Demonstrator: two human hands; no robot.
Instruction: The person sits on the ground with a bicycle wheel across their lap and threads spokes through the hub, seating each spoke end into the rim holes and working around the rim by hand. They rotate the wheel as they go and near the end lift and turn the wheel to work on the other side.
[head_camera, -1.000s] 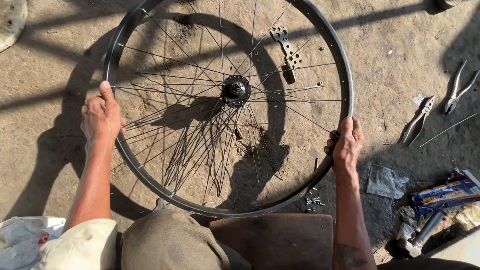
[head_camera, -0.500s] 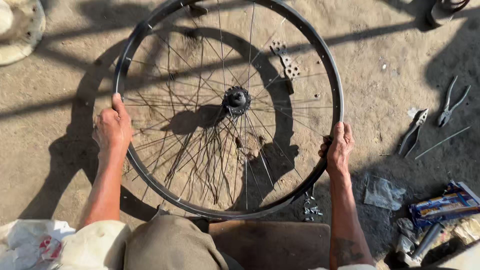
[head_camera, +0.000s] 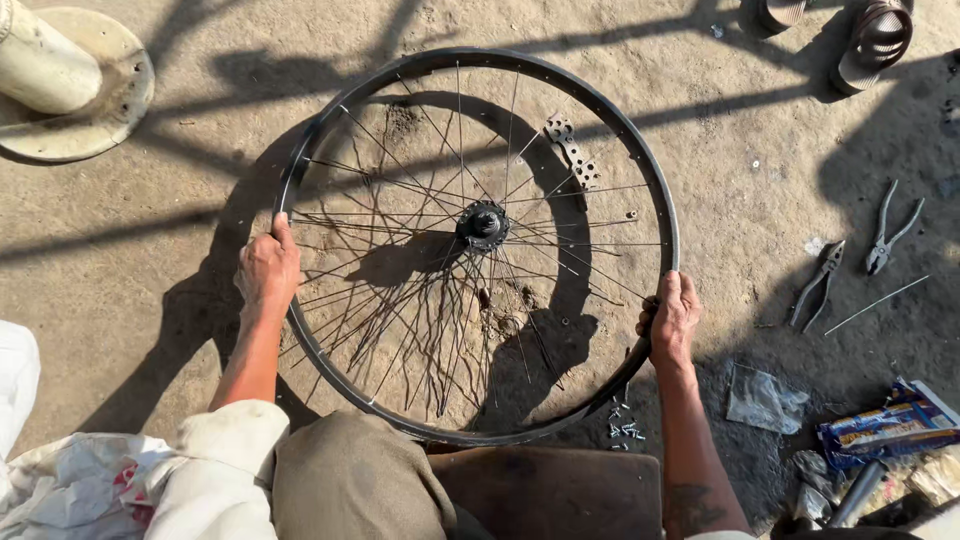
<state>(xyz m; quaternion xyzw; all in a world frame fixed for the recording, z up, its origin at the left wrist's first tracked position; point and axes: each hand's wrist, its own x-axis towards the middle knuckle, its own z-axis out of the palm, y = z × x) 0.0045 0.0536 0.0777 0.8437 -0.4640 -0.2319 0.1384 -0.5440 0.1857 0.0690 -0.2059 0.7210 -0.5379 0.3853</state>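
Observation:
A bare black bicycle wheel rim (head_camera: 480, 58) with thin spokes and a dark central hub (head_camera: 483, 224) is held flat above sandy ground. My left hand (head_camera: 266, 270) grips the rim's left side. My right hand (head_camera: 673, 316) grips the rim's right side. Several spokes hang loose toward the lower part of the rim. A small perforated metal strip (head_camera: 571, 152) lies on the ground, seen through the spokes.
Two pairs of pliers (head_camera: 818, 284) (head_camera: 888, 236) and a thin rod (head_camera: 877, 304) lie at the right. Small spoke nipples (head_camera: 622, 427) are scattered by a brown seat (head_camera: 555, 492). Packets (head_camera: 880, 428) sit at lower right, a concrete post base (head_camera: 70, 95) upper left, sandals (head_camera: 868, 40) upper right.
The view has shifted, so the wheel sits lower and further right in frame. Both hands keep their grip on the rim's sides.

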